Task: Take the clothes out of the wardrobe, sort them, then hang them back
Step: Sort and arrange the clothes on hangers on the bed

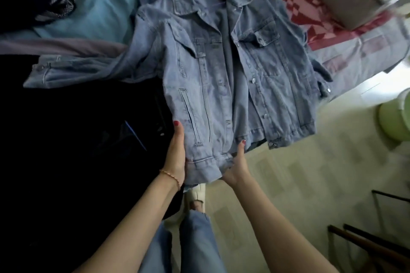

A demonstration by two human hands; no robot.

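Sorting step: left hand [176,155] and right hand [236,165] grip jacket [224,77] hem at bed [106,0] edge, fingers curled on denim. Next: hang it.

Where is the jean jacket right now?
In the head view the jean jacket lies spread across the middle, over the bed's edge, with the left hand and right hand holding its bottom hem.

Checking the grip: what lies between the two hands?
In the head view, only the denim jacket's hem; left hand and right hand hold it at either side.
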